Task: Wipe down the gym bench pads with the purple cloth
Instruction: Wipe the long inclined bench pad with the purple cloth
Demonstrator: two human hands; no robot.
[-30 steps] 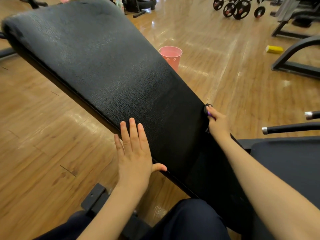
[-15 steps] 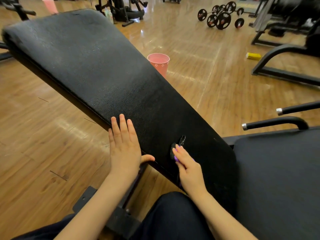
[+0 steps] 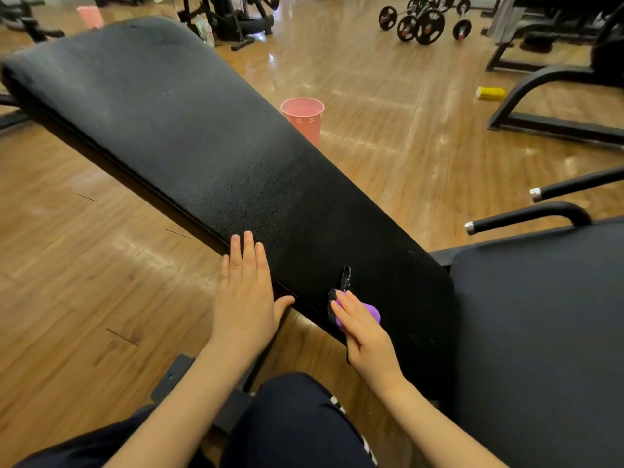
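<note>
Since a second ago, the right hand [image 3: 366, 336] has swept from the far right edge of the long back pad [image 3: 189, 130] across to its near left edge, and since half a second ago it has barely shifted. It now lies flat on the purple cloth [image 3: 371, 311], fingers [image 3: 344, 305] straight and close together, pressing the cloth against the pad at its near end; a dark patterned part of the cloth pokes out ahead of the fingertips. Whether the thumb hooks round the cloth cannot be told. The left hand [image 3: 244, 295] has stayed put on the pad's near left edge, palm down, fingers straight and together, thumb splayed toward the pad's underside, apparently steadying the bench.

As for progress, the judgement is that the wiping is under way and far from finished. Only the lowest strip of the back pad shows signs of being worked; its upper stretch, running away to the far left corner, looks duller and greyer, though that may be light rather than dust. The seat pad [image 3: 540, 332] at the right shows no cloth on it, so it likely remains to be done, along with most of the long pad.

A pink bucket [image 3: 303, 118] stands on the wooden floor [image 3: 67, 265] just beyond the pad's right edge, and barbells [image 3: 422, 21] lie far off.
</note>
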